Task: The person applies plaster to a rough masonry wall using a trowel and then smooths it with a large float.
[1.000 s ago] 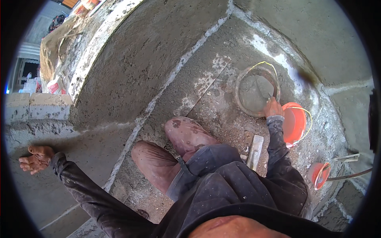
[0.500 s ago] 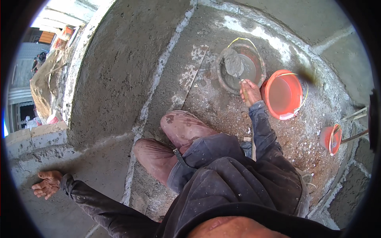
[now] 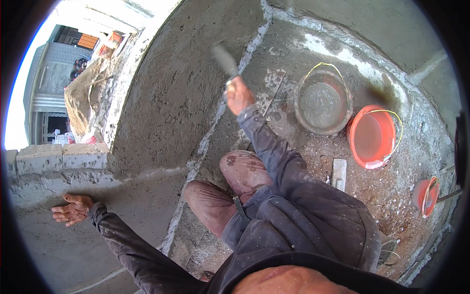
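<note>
Right hand [image 3: 239,94] has lifted trowel [image 3: 224,59] from mortar bucket [image 3: 323,102]

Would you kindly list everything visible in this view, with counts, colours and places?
trowel: one, dark, blurred, raised in the right hand near the wall joint
mortar bucket: one, grey with a yellow handle, holding wet mortar, on the floor right of the trowel
large orange bucket: one, on the floor beside the mortar bucket
small orange bucket: one, at the right edge
flat float: one, pale, lying on the floor below the buckets
plastered wall: one, grey, upper left
block ledge: one, grey, at left
left hand: open, palm up, on the grey surface below the ledge
right hand: closed on the trowel handle
</note>
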`<action>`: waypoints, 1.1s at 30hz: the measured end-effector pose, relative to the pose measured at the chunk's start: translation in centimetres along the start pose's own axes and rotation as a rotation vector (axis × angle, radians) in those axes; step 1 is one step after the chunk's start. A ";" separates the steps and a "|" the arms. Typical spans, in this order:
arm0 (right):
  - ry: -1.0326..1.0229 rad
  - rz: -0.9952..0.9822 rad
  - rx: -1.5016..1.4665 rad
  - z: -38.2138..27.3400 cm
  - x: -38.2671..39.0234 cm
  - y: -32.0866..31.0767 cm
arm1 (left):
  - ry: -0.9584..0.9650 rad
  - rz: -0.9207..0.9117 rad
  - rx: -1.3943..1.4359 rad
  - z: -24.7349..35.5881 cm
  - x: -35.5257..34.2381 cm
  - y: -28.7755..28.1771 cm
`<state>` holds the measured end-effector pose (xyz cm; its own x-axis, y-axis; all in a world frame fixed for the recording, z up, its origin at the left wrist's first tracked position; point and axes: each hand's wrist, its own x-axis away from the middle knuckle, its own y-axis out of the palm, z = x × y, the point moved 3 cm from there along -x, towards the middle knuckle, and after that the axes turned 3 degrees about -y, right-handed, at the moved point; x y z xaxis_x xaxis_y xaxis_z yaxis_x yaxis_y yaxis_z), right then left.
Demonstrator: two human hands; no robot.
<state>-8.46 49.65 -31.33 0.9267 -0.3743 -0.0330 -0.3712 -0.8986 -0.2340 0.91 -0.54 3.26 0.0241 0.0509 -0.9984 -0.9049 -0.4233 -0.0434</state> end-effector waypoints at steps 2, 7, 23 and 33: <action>-0.364 -0.282 -0.195 -2.8 3.7 2.2 | -0.004 -0.010 0.004 0.1 0.0 0.0; -0.170 -0.180 -0.200 1.0 8.9 -9.5 | -0.016 -0.005 0.010 0.4 0.0 -0.1; 0.785 -0.157 0.169 23.5 8.6 -29.3 | -0.017 0.000 -0.008 1.1 0.4 -0.1; 0.006 0.289 -0.671 12.1 0.6 -24.8 | 0.005 0.016 -0.028 0.6 -0.1 0.0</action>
<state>2.02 74.53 -37.31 0.7869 -0.6170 0.0020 -0.5581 -0.7103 0.4289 0.62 -0.05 3.35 0.0117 0.0393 -0.9992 -0.8929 -0.4494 -0.0281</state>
